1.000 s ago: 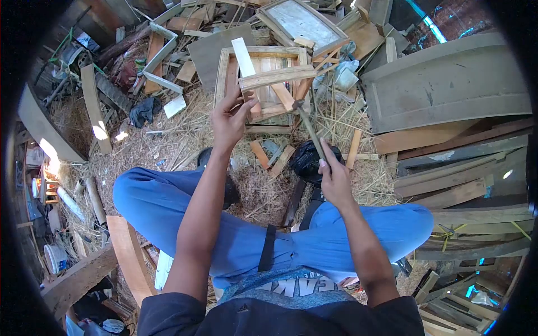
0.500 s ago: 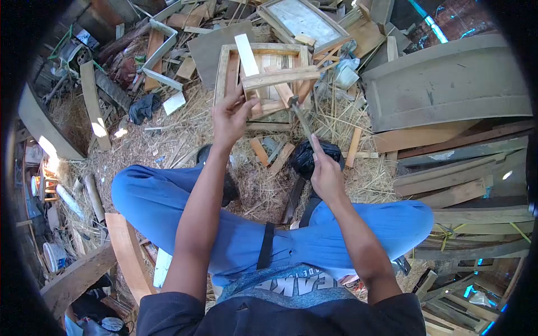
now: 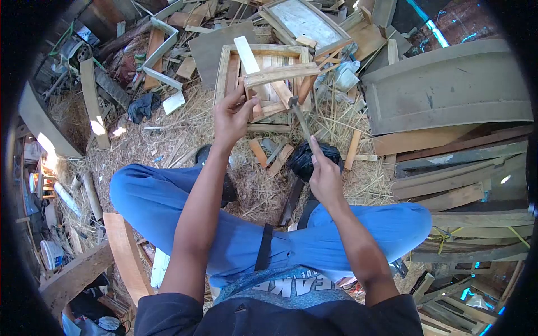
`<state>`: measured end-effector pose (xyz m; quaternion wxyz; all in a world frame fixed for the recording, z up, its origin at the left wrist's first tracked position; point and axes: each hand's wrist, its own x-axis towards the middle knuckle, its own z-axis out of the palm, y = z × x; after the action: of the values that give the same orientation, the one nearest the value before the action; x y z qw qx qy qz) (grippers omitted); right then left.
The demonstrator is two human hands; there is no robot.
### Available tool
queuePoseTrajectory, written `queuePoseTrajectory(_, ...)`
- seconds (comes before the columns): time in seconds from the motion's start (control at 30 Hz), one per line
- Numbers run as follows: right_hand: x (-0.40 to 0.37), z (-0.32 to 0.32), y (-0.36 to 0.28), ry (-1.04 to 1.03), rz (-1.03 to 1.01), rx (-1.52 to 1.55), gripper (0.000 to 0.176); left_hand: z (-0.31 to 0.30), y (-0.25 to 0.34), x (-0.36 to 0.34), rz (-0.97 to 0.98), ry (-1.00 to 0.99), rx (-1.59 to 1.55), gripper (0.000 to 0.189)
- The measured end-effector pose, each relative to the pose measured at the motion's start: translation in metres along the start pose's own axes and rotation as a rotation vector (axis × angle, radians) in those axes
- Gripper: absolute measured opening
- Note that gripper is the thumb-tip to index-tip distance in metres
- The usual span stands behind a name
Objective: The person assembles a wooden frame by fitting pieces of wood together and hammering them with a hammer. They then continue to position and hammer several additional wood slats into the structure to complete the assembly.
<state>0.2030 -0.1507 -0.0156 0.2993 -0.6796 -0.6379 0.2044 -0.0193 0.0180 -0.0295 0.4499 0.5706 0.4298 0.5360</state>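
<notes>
My left hand (image 3: 231,116) is closed around the near-left corner of a small wooden frame (image 3: 281,74), its fingers and thumb gripping the side piece. In my right hand (image 3: 326,176) is a hammer (image 3: 303,121), held by the handle with its head up against the right side of the small frame in this view. Beneath the small frame sits a larger wooden box frame (image 3: 225,73) with plank pieces inside. A pale wooden strip (image 3: 246,54) leans across its upper edge.
Straw and wood offcuts (image 3: 259,152) cover the ground. A black plastic bag (image 3: 301,159) lies beside my right hand. Stacked boards (image 3: 448,179) and a large panel (image 3: 448,84) stand at the right. A framed panel (image 3: 305,22) lies at the far side.
The right end of the small frame's top bar has risen slightly. Both hands have stayed in nearly the same place, with the hammer head still close to the frame.
</notes>
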Motion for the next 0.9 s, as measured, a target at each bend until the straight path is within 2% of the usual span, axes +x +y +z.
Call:
queuePoseTrajectory(0.03,0.000,-0.003,-0.004,-0.003,0.000,-0.002,0.067,0.000,0.001,-0.001,-0.011,0.007,-0.009,0.051)
queuePoseTrajectory(0.1,0.000,-0.009,-0.012,0.151,-0.128,0.062,0.067,0.001,0.004,-0.001,-0.019,0.014,-0.022,0.050)
queuePoseTrajectory(0.13,0.000,-0.008,-0.011,0.143,-0.124,0.063,0.067,0.001,0.004,-0.002,-0.026,0.018,-0.034,0.049)
queuePoseTrajectory(0.2,0.000,-0.007,-0.006,0.297,-0.283,0.037,0.067,0.001,0.000,-0.001,-0.012,0.028,-0.039,0.048)
queuePoseTrajectory(0.27,-0.003,0.000,-0.001,0.260,-0.215,0.024,0.066,0.000,-0.003,-0.002,0.013,0.028,-0.046,0.048)
queuePoseTrajectory(0.33,0.002,0.000,0.007,-0.014,0.078,-0.108,0.065,-0.002,-0.005,-0.001,-0.091,-0.031,0.022,0.048)
queuePoseTrajectory(0.5,0.003,-0.015,-0.006,0.063,-0.040,0.003,0.067,0.001,-0.009,-0.001,-0.025,0.039,-0.012,0.045)
queuePoseTrajectory(0.57,0.004,-0.017,-0.012,0.229,-0.227,0.015,0.069,0.001,-0.008,-0.003,-0.039,0.044,-0.031,0.043)
queuePoseTrajectory(0.67,0.001,-0.005,0.001,0.245,-0.245,-0.031,0.068,0.002,-0.009,-0.007,-0.009,0.047,-0.065,0.045)
queuePoseTrajectory(0.7,-0.002,-0.005,0.001,-0.032,0.010,-0.118,0.067,0.003,-0.007,-0.007,0.008,0.040,-0.067,0.046)
queuePoseTrajectory(0.8,0.003,-0.013,-0.002,-0.082,0.093,-0.047,0.065,0.004,0.001,-0.001,0.018,0.024,-0.033,0.048)
queuePoseTrajectory(0.87,0.002,-0.017,-0.008,-0.061,0.075,-0.014,0.062,0.001,-0.003,-0.004,-0.025,0.029,0.011,0.048)
queuePoseTrajectory(0.9,0.001,-0.018,-0.015,0.064,-0.036,0.011,0.062,0.001,-0.004,-0.003,-0.027,0.034,0.005,0.048)
